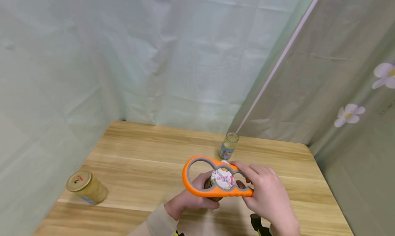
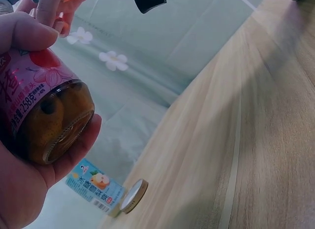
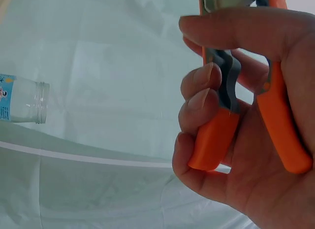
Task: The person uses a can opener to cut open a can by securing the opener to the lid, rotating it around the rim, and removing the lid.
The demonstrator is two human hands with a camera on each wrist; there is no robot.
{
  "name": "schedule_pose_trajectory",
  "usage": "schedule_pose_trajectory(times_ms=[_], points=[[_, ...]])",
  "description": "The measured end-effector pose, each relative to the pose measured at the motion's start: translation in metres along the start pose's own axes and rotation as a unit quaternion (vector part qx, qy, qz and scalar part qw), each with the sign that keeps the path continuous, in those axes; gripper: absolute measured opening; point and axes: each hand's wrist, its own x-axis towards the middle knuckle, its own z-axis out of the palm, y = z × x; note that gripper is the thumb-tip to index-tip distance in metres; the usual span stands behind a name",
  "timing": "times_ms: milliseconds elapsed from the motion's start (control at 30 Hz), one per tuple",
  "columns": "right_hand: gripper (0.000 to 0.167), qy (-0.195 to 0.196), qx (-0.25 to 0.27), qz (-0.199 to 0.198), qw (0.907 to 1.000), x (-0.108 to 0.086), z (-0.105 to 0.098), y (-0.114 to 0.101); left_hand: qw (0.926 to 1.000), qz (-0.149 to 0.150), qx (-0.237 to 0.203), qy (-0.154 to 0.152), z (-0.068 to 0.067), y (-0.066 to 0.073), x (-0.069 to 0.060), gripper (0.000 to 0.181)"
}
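Pink-labelled glass jar (image 2: pixel 59 120) is held raised, printed white lid (image 1: pixel 223 178) on; orange, grey-lined opener (image 1: pixel 213 193) sits around that lid.

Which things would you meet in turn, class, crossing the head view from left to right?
Gold-lidded jar → left hand → lidless jar → right hand → lower flower → upper flower.
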Motion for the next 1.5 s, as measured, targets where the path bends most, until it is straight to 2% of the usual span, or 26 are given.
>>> schedule_pose_trajectory(times_ms=[100, 200, 333, 533, 733, 967, 1167, 1333, 1400, 1500], points=[[0.064, 0.017, -0.003, 0.012, 0.9998, 0.0, -0.001, 0.0, 0.9988, -0.044, 0.013, 0.015, -0.001, 0.001, -0.002, 0.076], [0.064, 0.027, -0.002, 0.032, 0.9991, 0.0, -0.002, 0.0, 0.9977, -0.061, 0.017, 0.024, -0.003, 0.0, -0.004, 0.073], [0.063, 0.036, 0.006, 0.056, 0.9978, 0.0, -0.003, -0.001, 0.9978, -0.056, 0.014, 0.031, -0.004, -0.002, -0.004, 0.077], [0.067, 0.063, 0.023, 0.087, 0.994, 0.0, -0.005, -0.001, 0.9974, -0.052, 0.008, 0.049, -0.005, -0.002, -0.003, 0.072], [0.068, 0.087, 0.037, 0.108, 0.9897, -0.001, -0.008, 0.002, 0.9959, -0.063, 0.01, 0.063, -0.006, 0.0, -0.002, 0.074], [0.065, 0.111, 0.039, 0.127, 0.9849, -0.002, -0.01, 0.004, 0.9941, -0.053, 0.026, 0.091, -0.009, -0.005, -0.001, 0.073], [0.067, 0.131, 0.042, 0.148, 0.9794, -0.002, -0.011, 0.005, 0.9843, -0.072, 0.075, 0.143, -0.013, -0.005, 0.0, 0.072], [0.068, 0.136, 0.036, 0.158, 0.9773, -0.002, -0.012, 0.005, 0.9746, -0.092, 0.087, 0.184, -0.019, -0.009, 0.001, 0.07], [0.068, 0.138, 0.036, 0.161, 0.9766, -0.002, -0.012, 0.005, 0.9702, -0.102, 0.085, 0.203, -0.022, -0.012, 0.002, 0.07], [0.067, 0.141, 0.035, 0.165, 0.9755, -0.002, -0.013, 0.005, 0.959, -0.119, 0.101, 0.236, -0.027, -0.017, 0.005, 0.071]])
